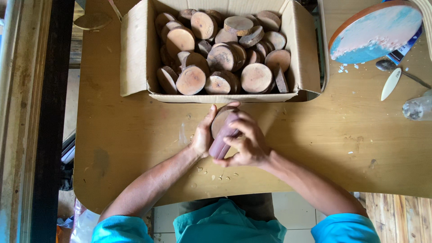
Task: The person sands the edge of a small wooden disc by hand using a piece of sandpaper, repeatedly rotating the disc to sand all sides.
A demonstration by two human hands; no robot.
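At the centre of the wooden table [135,144], the person's left hand [203,135] is closed around the edge of a round wood slice [220,120], holding it propped up off the surface, while the right hand [249,144] grips a folded strip of reddish-purple abrasive sheet [223,140] pressed against the slice's lower face. The slice sits just at 6 o'clock from the open cardboard box [135,54], nearly touching its front wall; the box is heaped with many similar bark-edged wood slices [225,54]. Small pale chips [211,173] lie scattered on the table at 6 o'clock from the hands, near the table's front edge. Well apart at 2 o'clock rests a round board painted blue and white with an orange rim [373,31], and below it a dark spoon [387,65], a pale flat stick [390,84] and part of a clear container [418,108]. The likely risks, judged from this grip: the slice is pinched only at its rim, so a hard stroke could twist it free and send it against the box; fingertips close to the abrasive could be scraped; and uneven pressure could round one edge.
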